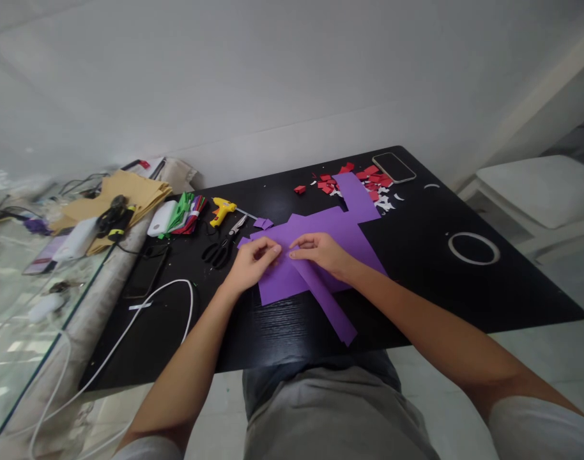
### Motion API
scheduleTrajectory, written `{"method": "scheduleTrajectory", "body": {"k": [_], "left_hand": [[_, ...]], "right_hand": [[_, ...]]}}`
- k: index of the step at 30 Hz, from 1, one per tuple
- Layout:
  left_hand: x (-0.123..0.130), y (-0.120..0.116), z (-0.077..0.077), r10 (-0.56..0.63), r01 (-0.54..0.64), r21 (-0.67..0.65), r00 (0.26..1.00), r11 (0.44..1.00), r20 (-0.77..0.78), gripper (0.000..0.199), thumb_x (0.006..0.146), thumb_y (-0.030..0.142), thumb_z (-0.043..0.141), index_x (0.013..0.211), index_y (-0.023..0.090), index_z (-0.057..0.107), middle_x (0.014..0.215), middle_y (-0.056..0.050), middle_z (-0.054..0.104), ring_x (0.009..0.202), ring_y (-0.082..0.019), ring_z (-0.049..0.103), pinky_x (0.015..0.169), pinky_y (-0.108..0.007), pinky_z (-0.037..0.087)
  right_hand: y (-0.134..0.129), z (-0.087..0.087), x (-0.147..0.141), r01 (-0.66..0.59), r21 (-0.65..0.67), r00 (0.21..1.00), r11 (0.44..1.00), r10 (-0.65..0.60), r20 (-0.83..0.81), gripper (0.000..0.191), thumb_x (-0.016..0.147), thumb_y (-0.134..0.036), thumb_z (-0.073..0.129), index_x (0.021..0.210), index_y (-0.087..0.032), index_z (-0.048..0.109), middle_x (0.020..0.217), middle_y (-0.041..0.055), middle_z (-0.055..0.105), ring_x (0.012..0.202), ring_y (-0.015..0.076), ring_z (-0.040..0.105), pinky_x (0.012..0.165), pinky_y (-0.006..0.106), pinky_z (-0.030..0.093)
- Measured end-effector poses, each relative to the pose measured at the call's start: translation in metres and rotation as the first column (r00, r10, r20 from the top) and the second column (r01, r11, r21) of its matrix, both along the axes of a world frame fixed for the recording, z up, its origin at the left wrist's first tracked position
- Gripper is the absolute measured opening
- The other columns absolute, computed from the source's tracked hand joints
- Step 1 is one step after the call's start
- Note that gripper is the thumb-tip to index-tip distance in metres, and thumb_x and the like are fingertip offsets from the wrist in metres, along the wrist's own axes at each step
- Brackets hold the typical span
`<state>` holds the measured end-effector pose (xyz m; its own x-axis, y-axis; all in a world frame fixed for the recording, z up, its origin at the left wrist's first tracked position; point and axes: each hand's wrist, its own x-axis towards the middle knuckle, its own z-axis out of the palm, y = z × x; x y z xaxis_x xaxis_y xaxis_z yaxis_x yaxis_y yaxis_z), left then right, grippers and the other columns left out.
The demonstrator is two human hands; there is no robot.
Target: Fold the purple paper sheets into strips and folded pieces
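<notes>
A folded strip of purple paper (326, 299) runs slantwise toward the table's front edge, above a larger purple sheet (285, 284). My right hand (324, 253) pinches the strip's far end between thumb and fingers. Facing it, my left hand (254, 260) has its thumb and forefinger drawn together just left of that end; whatever is between them is too small to make out. Small folded purple pieces (263, 223) lie beyond my left hand. Another purple piece (356, 195) overlaps the sheet at the back right.
Black-handled scissors (220, 251) and a yellow glue gun (222, 211) lie left of the paper. Red paper scraps (376, 179) surround a phone (394, 167) at the back. A ring (474, 248) lies right. A white cable (129, 335) crosses the black table's (430, 275) left side.
</notes>
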<state>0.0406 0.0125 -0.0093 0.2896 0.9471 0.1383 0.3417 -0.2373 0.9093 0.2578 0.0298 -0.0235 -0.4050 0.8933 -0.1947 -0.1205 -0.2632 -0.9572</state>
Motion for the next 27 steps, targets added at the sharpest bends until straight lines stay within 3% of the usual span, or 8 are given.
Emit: {"method": "scheduleTrajectory", "body": {"k": [7, 12, 18, 22, 27], "left_hand": [[0.012, -0.005, -0.007, -0.093, 0.094, -0.089, 0.996, 0.992, 0.009, 0.034, 0.095, 0.049, 0.064, 0.08, 0.018, 0.063, 0.066, 0.001, 0.064, 0.057, -0.013, 0.059, 0.06, -0.026, 0.047], [0.011, -0.004, -0.008, -0.093, 0.092, -0.051, 0.996, 0.994, -0.01, 0.033, 0.096, 0.046, 0.062, 0.08, 0.017, 0.063, 0.066, 0.001, 0.062, 0.059, -0.012, 0.056, 0.061, -0.026, 0.045], [0.009, -0.001, -0.009, -0.077, 0.077, -0.033, 0.997, 0.996, -0.014, 0.031, 0.097, 0.044, 0.061, 0.08, 0.018, 0.063, 0.067, 0.001, 0.062, 0.061, -0.013, 0.056, 0.062, -0.026, 0.044], [0.007, 0.0, -0.009, -0.069, 0.068, -0.038, 0.998, 0.997, -0.008, 0.031, 0.096, 0.044, 0.063, 0.079, 0.018, 0.062, 0.066, 0.001, 0.062, 0.06, -0.013, 0.056, 0.062, -0.026, 0.044], [0.005, 0.001, -0.007, -0.065, 0.064, -0.031, 0.998, 0.997, -0.023, 0.032, 0.095, 0.044, 0.063, 0.077, 0.018, 0.062, 0.065, 0.001, 0.062, 0.06, -0.013, 0.055, 0.062, -0.027, 0.044]], "right_hand": [[-0.001, -0.006, 0.0, -0.005, 0.031, 1.0, 1.0, 0.005, 0.012, 0.025, 0.066, -0.03, 0.088, 0.088, -0.021, 0.079, 0.073, -0.0016, 0.072, 0.072, 0.0154, 0.063, 0.075, 0.031, 0.049], [0.0, 0.001, 0.0, -0.013, -0.045, 1.0, 0.999, 0.012, -0.007, 0.025, 0.065, -0.029, 0.088, 0.087, -0.02, 0.08, 0.07, -0.0024, 0.069, 0.066, 0.0127, 0.057, 0.068, 0.028, 0.045], [0.002, 0.007, 0.003, -0.055, -0.15, 0.996, 0.987, 0.044, -0.071, 0.031, 0.068, -0.042, 0.09, 0.067, -0.018, 0.069, 0.065, -0.0029, 0.06, 0.062, 0.0105, 0.051, 0.061, 0.026, 0.04], [0.003, 0.002, 0.003, -0.036, -0.087, 0.999, 0.996, 0.033, -0.035, 0.033, 0.066, -0.044, 0.091, 0.076, -0.017, 0.074, 0.068, -0.0028, 0.062, 0.064, 0.0103, 0.052, 0.064, 0.027, 0.041], [0.002, -0.003, 0.002, 0.01, 0.103, 0.997, 0.995, -0.017, 0.072, 0.04, 0.068, -0.052, 0.089, 0.082, -0.017, 0.077, 0.065, -0.0021, 0.063, 0.062, 0.0118, 0.049, 0.062, 0.029, 0.039]]}}
